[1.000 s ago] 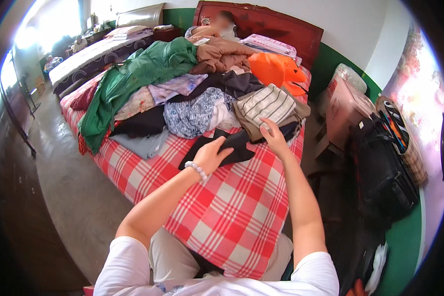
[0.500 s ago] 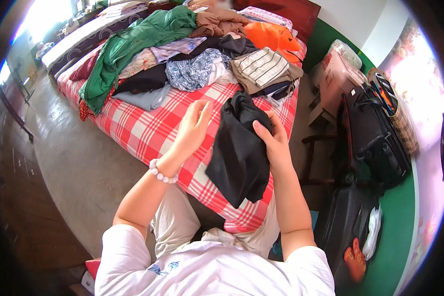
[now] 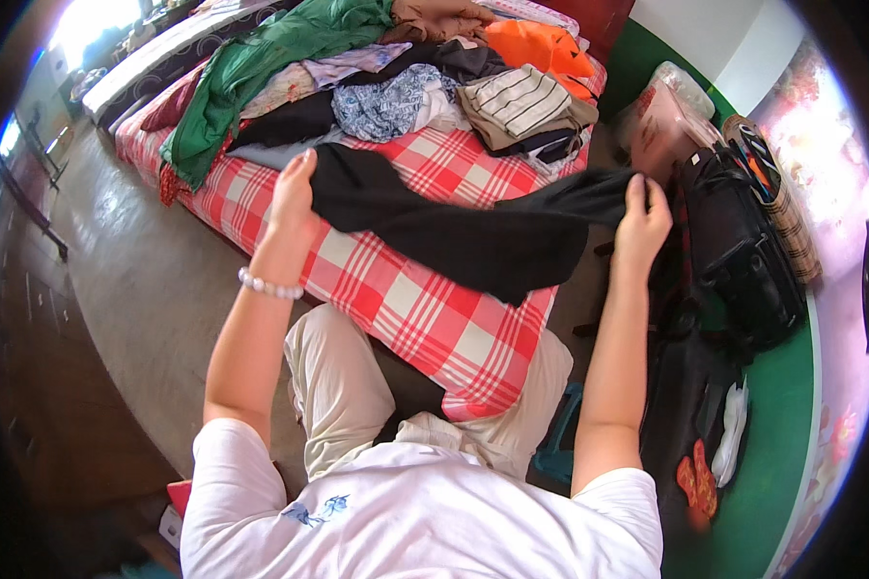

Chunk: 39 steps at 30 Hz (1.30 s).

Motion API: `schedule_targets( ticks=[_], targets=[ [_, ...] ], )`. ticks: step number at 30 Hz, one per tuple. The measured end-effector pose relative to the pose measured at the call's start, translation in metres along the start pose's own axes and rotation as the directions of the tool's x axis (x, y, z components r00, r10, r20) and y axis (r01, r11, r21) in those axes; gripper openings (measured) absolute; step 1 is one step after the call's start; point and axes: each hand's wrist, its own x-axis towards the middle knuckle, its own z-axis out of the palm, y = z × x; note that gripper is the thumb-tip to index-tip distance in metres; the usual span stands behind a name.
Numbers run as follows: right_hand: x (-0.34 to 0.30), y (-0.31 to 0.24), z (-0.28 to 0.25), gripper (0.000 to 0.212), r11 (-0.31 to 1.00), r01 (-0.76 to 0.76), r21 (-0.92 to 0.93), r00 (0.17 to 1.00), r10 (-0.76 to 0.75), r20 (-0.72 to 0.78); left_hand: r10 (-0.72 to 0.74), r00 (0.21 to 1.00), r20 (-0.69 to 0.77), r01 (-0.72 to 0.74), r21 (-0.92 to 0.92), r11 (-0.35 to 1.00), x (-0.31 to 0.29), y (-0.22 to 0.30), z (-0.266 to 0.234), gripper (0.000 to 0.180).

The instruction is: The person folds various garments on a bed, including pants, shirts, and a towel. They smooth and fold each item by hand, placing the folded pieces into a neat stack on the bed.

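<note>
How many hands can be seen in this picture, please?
2: the left hand holds one end of the black garment, and the right hand holds the other end.

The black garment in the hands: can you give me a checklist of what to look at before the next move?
1. Left hand grips one end of the black garment: ok.
2. Right hand grips the other end: ok.
3. Garment pulled flat: not ok, it sags and folds between the hands.
4. Bare patch of red-and-white plaid bedspread in front of the person: ok, one shows.
5. Striped folded garment out of the hands' grip: ok, it lies on a stack of clothes.
6. What kind of garment the black one is: cannot tell from its bunched shape.
</note>
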Motion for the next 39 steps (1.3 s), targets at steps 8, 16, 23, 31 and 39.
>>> schedule_targets(
  ticks=[8, 16, 23, 31, 39],
  targets=[
    [0.109, -0.001, -0.006, 0.031, 0.98, -0.076, 0.184, 0.994, 0.088, -0.061, 0.212, 0.974, 0.075, -0.225, 0.384, 0.895, 0.036, 0.095, 0.038, 0.021],
    [0.137, 0.031, 0.018, 0.024, 0.691, -0.32, 0.649, 0.947, 0.238, 0.214, 0.079, 0.975, 0.207, -0.108, 0.135, 0.985, 0.064, 0.118, 0.073, 0.024],
    [0.012, 0.029, -0.044, 0.023, 0.644, -0.585, 0.493, 0.811, 0.45, 0.374, -0.042, 0.989, 0.143, -0.009, 0.341, 0.94, 0.007, 0.082, 0.0, 0.025],
    [-0.194, 0.115, -0.111, 0.022, 0.286, -0.928, 0.241, 0.37, 0.798, 0.476, -0.229, 0.961, -0.156, 0.276, 0.6, 0.751, -0.061, -0.033, -0.148, 0.03],
    [-0.183, 0.131, -0.09, 0.045, -0.06, -0.976, 0.209, 0.077, 0.802, 0.592, -0.333, 0.929, -0.163, 0.368, 0.506, 0.78, -0.044, -0.056, -0.188, 0.037]
  ],
)
